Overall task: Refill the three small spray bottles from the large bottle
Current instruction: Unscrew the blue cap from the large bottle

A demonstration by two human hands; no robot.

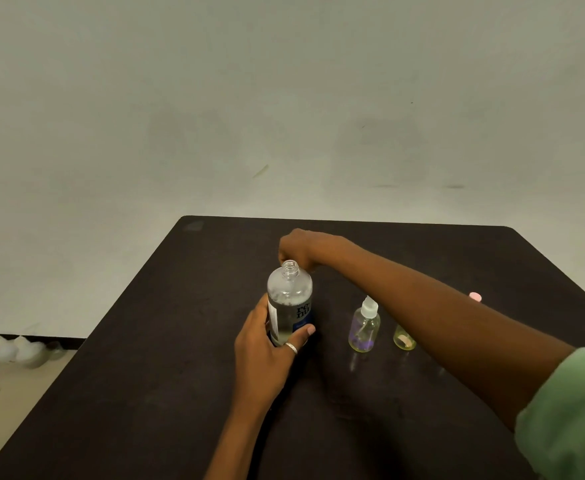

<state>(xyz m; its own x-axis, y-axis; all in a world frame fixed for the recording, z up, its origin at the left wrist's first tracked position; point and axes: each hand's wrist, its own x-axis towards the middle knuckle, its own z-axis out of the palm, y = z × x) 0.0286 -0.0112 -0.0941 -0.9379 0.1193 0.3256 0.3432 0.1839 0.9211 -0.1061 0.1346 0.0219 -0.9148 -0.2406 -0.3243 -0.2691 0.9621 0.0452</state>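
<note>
The large clear bottle stands upright on the dark table, its mouth uncapped and liquid in its lower half. My left hand grips its lower body. My right hand hovers just behind the mouth, fingers bunched downward round what seems to be the cap, which is hidden. A small spray bottle with a white spray head stands to the right. A second small bottle shows partly under my right forearm, its top hidden. I see no third small bottle.
A small pink object lies on the table beyond my right forearm. White plastic containers sit on the floor at the left. The table's left edge runs diagonally; a pale wall stands behind its far edge.
</note>
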